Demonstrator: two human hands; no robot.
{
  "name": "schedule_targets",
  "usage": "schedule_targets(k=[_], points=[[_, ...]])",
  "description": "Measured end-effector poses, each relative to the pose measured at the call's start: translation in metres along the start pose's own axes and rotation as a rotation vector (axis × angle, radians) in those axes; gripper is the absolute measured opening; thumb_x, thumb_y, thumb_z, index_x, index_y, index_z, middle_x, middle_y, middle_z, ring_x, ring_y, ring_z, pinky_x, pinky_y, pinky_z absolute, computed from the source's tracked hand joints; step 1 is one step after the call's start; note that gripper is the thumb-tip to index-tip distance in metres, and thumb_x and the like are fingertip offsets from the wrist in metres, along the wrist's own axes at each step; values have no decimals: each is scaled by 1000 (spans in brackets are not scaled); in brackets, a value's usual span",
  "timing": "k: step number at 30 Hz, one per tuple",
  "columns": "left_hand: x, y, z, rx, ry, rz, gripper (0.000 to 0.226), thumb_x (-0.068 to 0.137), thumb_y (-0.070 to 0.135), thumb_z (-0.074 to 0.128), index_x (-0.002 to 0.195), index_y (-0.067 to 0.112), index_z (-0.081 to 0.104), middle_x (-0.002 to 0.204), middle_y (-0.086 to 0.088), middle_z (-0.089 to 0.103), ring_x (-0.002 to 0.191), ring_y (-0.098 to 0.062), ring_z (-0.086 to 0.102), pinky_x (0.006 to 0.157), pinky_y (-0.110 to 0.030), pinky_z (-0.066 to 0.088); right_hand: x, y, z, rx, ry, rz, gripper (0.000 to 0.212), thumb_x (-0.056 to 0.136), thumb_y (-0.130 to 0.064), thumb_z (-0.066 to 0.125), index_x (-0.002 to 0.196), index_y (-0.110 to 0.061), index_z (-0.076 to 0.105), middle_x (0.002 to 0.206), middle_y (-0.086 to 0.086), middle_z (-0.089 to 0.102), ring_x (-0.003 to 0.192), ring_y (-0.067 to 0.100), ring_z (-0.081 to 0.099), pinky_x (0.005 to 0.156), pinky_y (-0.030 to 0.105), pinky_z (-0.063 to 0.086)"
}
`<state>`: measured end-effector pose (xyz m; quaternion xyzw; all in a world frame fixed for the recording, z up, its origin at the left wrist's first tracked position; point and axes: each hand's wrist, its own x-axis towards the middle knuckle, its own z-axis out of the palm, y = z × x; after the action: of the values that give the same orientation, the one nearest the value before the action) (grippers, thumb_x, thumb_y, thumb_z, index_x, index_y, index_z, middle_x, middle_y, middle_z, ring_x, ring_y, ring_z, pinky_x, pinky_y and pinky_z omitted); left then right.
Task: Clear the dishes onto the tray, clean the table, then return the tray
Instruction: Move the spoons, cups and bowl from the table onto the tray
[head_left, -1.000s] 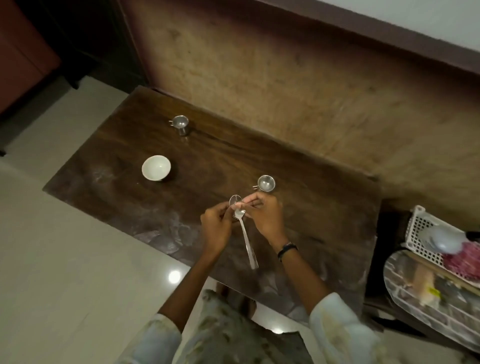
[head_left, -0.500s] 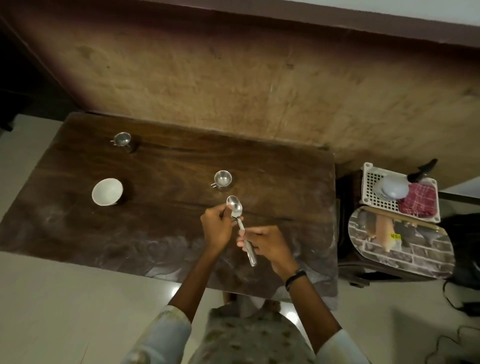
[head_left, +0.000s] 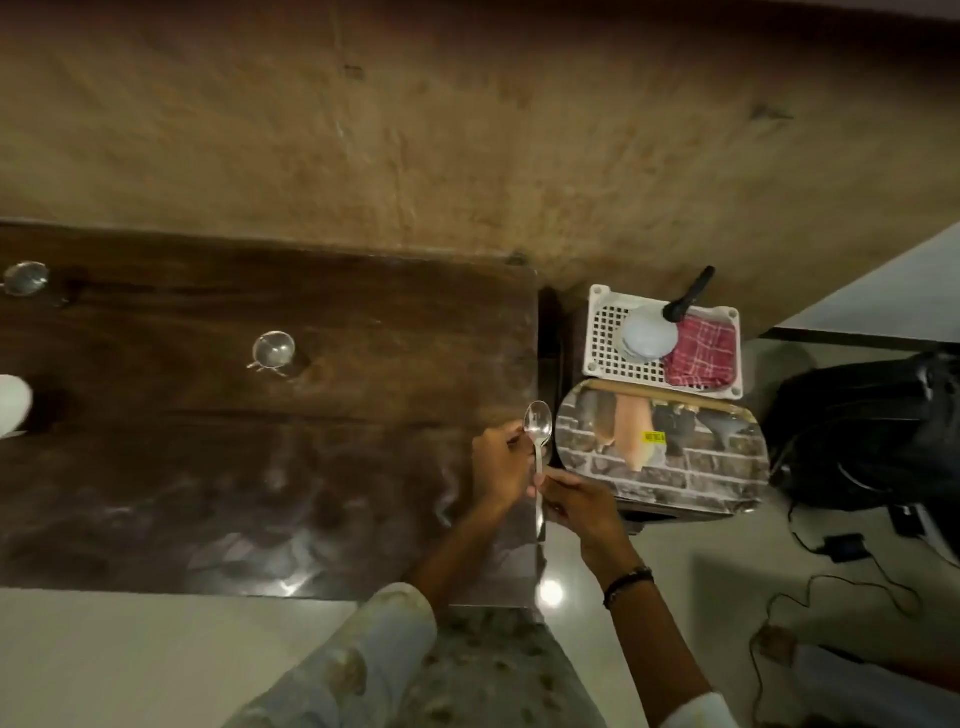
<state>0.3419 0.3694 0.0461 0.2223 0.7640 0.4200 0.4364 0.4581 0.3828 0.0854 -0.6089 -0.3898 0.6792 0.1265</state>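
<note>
With both hands on it, left hand near the bowl, right hand gripping the handle, I hold the spoon level. It sits beside the tray, likely for an easy set-down.

A rough, mottled brown wall rises behind the dark wooden surface, whose top shows pale dusty smears. The pale glossy floor reflects a bright spot of light, and at right a black bag and thin cables lie on it.
</note>
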Motion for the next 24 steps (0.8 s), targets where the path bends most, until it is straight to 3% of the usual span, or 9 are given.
schedule_targets(k=[2,6,8,11,15,19,22,24], points=[[3,0,48,-17,-30,-14,17,87,11,56,90,8,73,79,-17,73,59,-24,64,53,-25,51,23,2,-38,-18,48,10,13,89,-5,60,83,-8,71,73,6,68,70,18,64,68,29,55],[18,-14,114,-48,-89,-81,22,86,-2,57,105,-3,68,97,-16,72,76,-18,66,74,-25,58,75,9,-87,-27,140,57,14,84,-5,67,72,-11,66,64,1,60,59,13,55,58,22,48],[26,-19,135,-25,-74,-113,28,84,-2,60,112,-3,66,108,-19,71,95,-27,68,88,-38,56,102,18,-101,-42,141,80,13,81,-6,71,70,-11,66,65,3,59,60,14,51,56,23,43],[41,-28,155,47,-25,-100,28,83,-1,62,111,-2,67,111,-19,70,103,-29,68,91,-37,54,136,33,-110,-45,177,116,15,79,-2,71,70,-14,68,69,6,63,62,15,55,56,24,45],[58,-37,166,79,-15,-125,29,84,-5,55,110,-2,67,113,-19,70,106,-29,66,91,-30,50,162,45,-110,-70,215,119,30,77,2,69,61,-23,67,52,-9,63,58,13,56,53,21,49],[66,-37,167,67,-20,-114,30,86,-8,51,113,-4,66,116,-20,68,108,-30,64,90,-24,47,177,50,-110,-128,220,73,27,78,-3,71,67,-28,71,71,1,69,71,20,64,75,37,56],[67,-33,165,146,-57,-31,31,89,-6,49,114,0,66,114,-19,69,105,-29,65,88,-22,45,187,47,-109,-151,201,74,16,77,-6,72,83,-20,75,85,6,72,78,22,67,80,39,58],[68,-34,166,194,-70,11,32,88,-6,50,115,1,66,113,-20,69,104,-31,65,90,-26,46,194,48,-109,-190,244,48,16,74,-9,75,80,-23,75,90,9,74,86,28,69,84,43,56]])
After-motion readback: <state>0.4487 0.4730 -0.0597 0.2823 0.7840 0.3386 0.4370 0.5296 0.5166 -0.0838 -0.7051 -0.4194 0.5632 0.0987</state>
